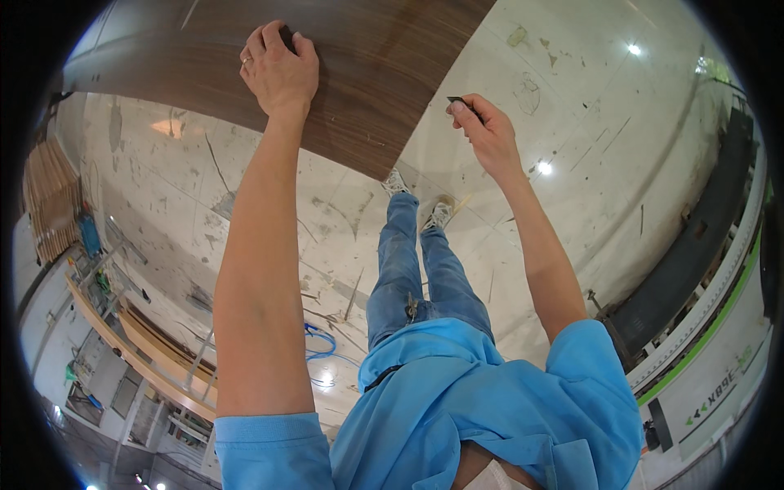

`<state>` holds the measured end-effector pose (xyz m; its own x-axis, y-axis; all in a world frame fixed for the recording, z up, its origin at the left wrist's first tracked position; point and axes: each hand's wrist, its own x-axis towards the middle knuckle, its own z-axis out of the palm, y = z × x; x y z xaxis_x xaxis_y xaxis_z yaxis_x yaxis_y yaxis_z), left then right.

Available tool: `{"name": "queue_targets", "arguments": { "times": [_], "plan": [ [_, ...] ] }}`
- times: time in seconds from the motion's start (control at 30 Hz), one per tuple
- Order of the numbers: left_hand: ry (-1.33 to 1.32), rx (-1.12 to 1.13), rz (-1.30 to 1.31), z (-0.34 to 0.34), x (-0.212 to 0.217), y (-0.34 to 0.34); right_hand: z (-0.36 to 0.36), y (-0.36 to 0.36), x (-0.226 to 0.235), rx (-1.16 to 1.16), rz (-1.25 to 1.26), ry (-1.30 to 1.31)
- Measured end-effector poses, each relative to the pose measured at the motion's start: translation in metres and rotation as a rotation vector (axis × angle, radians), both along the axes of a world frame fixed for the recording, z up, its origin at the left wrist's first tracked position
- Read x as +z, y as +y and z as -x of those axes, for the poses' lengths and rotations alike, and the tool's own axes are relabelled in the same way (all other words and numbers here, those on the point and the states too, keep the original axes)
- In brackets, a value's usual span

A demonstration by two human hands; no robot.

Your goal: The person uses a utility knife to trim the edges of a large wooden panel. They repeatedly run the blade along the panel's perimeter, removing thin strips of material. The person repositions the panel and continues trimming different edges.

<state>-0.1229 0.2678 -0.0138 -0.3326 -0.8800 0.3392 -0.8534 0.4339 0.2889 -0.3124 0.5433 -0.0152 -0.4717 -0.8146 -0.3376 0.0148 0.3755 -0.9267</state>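
A large dark wood-grain panel [359, 73] stretches across the top of the view in front of me. My left hand [278, 69], a ring on one finger, presses on the panel's face with its fingers curled over a small dark object [287, 34]. My right hand [488, 131] is just off the panel's right edge. It pinches a small thin dark piece [460, 101] between thumb and fingertips. Below the hands are my blue shirt [457, 400], my jeans and my pale shoes [441, 212].
The floor [572, 122] is pale, scuffed and stained, with bright light reflections. A blue hose [320, 345] lies coiled by my left leg. Stacked wooden boards [49, 196] and a long rack [139, 343] are at the left. A long machine with a green stripe [710, 327] runs along the right.
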Motion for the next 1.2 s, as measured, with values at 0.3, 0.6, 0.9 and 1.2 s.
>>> {"name": "queue_targets", "arguments": {
  "times": [0.3,0.6,0.9,1.2],
  "plan": [
    [-0.024,0.009,-0.029,0.0,0.0,0.001,0.002,-0.019,0.0,0.028,0.018,0.167],
    [-0.027,0.01,-0.03,0.0,0.0,-0.001,0.0,-0.023,0.006,0.012,-0.053,0.18],
    [-0.024,0.007,-0.035,0.001,0.001,0.0,0.004,-0.026,0.004,0.043,-0.048,0.184],
    [-0.017,-0.001,-0.017,-0.001,-0.001,0.0,0.001,-0.027,0.005,0.102,-0.079,0.106]
  ]
}}
